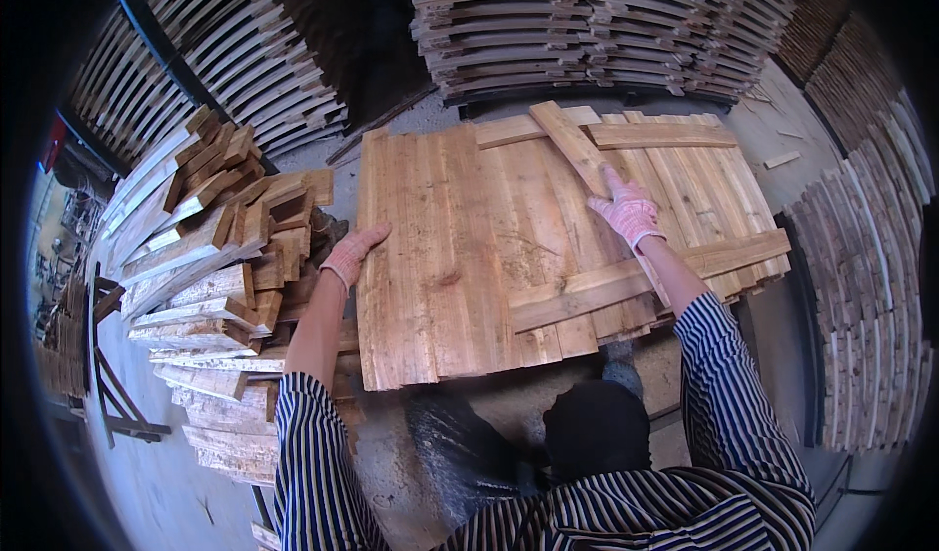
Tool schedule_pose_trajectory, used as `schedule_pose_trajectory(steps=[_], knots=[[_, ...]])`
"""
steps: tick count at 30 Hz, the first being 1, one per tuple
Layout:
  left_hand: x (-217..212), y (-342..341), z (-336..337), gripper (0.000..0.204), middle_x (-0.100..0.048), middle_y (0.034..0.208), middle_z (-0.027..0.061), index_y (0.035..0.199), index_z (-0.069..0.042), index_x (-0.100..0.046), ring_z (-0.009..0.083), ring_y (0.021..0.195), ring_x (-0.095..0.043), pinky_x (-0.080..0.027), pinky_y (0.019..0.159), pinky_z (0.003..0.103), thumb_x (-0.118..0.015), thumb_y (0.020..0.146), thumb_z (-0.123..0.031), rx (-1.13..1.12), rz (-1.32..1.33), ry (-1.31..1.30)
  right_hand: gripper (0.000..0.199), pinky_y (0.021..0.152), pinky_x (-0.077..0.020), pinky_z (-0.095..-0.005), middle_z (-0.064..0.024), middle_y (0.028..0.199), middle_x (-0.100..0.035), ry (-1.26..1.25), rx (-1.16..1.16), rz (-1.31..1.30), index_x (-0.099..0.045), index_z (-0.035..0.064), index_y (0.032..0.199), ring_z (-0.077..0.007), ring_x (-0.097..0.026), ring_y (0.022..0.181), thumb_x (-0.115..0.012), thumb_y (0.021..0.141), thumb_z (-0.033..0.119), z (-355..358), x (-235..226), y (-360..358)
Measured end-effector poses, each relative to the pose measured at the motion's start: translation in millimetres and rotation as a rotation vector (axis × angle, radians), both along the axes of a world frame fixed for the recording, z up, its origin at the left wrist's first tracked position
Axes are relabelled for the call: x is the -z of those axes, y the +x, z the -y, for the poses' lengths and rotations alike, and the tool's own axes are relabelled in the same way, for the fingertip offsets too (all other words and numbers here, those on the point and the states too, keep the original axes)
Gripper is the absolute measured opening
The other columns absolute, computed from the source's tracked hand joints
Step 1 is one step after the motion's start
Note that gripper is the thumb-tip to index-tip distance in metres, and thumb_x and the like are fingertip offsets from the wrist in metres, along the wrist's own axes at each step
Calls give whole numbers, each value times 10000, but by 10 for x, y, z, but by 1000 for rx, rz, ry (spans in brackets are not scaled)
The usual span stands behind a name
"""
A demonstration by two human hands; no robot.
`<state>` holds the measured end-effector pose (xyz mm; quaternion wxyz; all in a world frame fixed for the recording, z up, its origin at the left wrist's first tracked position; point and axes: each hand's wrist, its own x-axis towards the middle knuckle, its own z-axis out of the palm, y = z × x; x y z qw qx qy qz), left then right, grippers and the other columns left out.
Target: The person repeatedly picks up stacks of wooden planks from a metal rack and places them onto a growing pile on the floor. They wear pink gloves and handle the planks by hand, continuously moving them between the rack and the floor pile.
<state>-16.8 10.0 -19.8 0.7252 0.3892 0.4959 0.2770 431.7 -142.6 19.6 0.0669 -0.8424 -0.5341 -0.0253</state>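
Planks laid edge to edge form a wide wooden panel in front of me. Two battens cross its right part, a far batten and a near batten. My left hand, in a pink glove, is closed over the panel's left edge. A narrow wooden board lies slantwise across the panel, its far end near the far batten. Closed on this board is my right hand, gloved the same way. Its palm hides part of the board, whose lower end shows below the wrist.
A heap of short timber pieces rises close on the left, beside my left forearm. Tall stacks of slats stand behind the panel, with another stack at the right. A loose offcut lies on the floor.
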Motion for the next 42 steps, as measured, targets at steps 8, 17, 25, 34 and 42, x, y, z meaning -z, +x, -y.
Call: schedule_pose_trajectory(steps=[8,17,25,34,42], knots=[[383,-143,-276,341,-740,1059,140,1089,58,-730,218,905,-718,-585,796,379,-758,894,-220,-11,-156,114,741,1037,-456,-528,-326,1291,-580,84,-185,-433,-426,103,1512,-490,-561,1209,-582,950,559,16,152,-1319],[409,12,146,774,-710,1085,184,1347,-13,-509,321,1031,-690,-540,944,426,-822,752,-395,-405,-1441,772,798,1166,-368,-496,-312,1562,-357,263,-719,-298,-415,88,1534,-448,-433,1403,-622,915,546,-292,-767,-2918],[-130,298,2109,410,-657,1183,180,1209,-63,-648,367,1097,-634,-498,1009,440,-778,834,-169,-283,-277,1120,798,993,-475,-466,-177,1359,-544,435,-1323,66,-468,81,1479,-314,-557,1223,-744,844,479,-318,-1472,-4730],[-512,-1114,3133,790,-623,1330,117,1445,-6,-487,237,1191,-612,-511,1021,416,-541,968,-634,-821,487,465,693,832,-576,-428,-196,1136,-674,-166,-1235,-186,-521,-3,1344,-286,-689,1014,-794,836,381,-193,-1827,-5401],[-866,-816,2588,983,-525,1472,123,1510,-75,-410,289,1280,-525,-377,1133,517,-451,884,-831,-933,872,598,807,876,-503,-297,-154,1170,-637,-893,-1038,-1074,-513,-44,1395,-185,-601,1063,-785,862,496,361,-1840,-3124]])
